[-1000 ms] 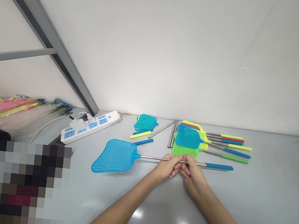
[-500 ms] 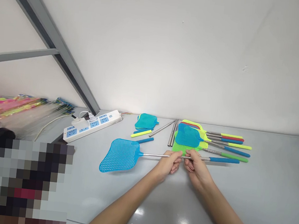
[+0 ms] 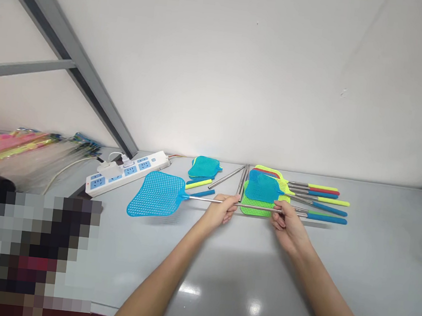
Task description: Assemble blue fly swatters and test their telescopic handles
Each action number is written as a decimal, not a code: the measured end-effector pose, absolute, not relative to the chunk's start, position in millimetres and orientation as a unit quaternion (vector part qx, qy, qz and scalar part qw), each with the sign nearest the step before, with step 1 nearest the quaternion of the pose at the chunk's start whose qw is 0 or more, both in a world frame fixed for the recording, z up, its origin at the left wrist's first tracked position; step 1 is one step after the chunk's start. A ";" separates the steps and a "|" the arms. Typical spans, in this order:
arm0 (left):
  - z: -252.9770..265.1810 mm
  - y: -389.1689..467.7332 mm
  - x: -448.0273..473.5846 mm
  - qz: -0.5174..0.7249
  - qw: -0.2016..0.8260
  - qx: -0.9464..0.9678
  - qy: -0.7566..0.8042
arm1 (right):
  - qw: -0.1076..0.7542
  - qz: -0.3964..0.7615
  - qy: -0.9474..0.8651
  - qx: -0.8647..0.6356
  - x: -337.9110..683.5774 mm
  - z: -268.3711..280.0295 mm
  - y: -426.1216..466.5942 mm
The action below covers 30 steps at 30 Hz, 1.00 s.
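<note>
A blue fly swatter point(image 3: 158, 195) with a perforated head, thin metal rod and blue grip lies level across both hands, head to the left. My left hand point(image 3: 222, 210) is closed on the rod nearer the head. Farther right, my right hand point(image 3: 285, 221) pinches the rod where it thickens, and the blue grip sticks out beyond it. Just behind my right hand lies a group of swatters with a green head point(image 3: 256, 209), a blue head point(image 3: 262, 187) and a yellow head point(image 3: 284, 184), their coloured grips pointing right.
Behind my left hand lie loose blue swatter heads point(image 3: 205, 167), a yellow grip point(image 3: 198, 184), a blue grip point(image 3: 204, 193) and metal tubes point(image 3: 227, 176). A white power strip point(image 3: 128, 173) with plugs stands left. Packaged colourful items point(image 3: 19, 145) lie at the far left.
My hands have moved apart along the rod, and the rod between them shows longer. The swatter's head has shifted left and up in the view.
</note>
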<state>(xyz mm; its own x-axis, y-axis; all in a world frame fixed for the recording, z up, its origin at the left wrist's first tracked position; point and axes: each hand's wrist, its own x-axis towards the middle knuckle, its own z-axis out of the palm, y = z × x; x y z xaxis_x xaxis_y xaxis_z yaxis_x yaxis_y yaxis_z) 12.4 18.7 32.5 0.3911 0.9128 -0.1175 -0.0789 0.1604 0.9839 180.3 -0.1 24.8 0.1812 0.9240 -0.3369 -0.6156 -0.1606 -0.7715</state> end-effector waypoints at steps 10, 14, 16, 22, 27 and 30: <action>7.5 12.0 26.6 0.399 0.604 0.543 0.426 | 0.651 0.593 -0.112 -0.461 184.1 8.1 5.5; 7.9 13.6 26.6 0.403 0.600 0.543 0.429 | 0.658 0.596 -0.117 -0.446 178.0 8.6 3.5; 10.1 13.9 26.4 0.400 0.598 0.546 0.429 | 0.652 0.607 -0.122 -0.438 173.2 9.2 1.4; 11.8 2.8 36.5 0.368 0.605 0.578 0.405 | 0.628 0.644 -0.156 -0.408 152.3 9.9 -9.5; 8.6 -4.8 43.4 0.331 0.629 0.592 0.380 | 0.607 0.670 -0.180 -0.387 142.4 11.8 -17.3; 7.1 -2.7 41.8 0.319 0.637 0.591 0.378 | 0.612 0.666 -0.179 -0.386 141.7 11.6 -18.3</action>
<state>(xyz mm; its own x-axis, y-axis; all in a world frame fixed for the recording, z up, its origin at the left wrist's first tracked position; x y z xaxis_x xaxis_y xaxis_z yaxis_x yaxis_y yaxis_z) 41.8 -2.7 7.1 0.5100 0.8539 -0.1035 0.0403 0.0965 0.9945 141.7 -18.3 11.6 0.0483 0.9539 -0.2961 -0.6779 -0.1864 -0.7111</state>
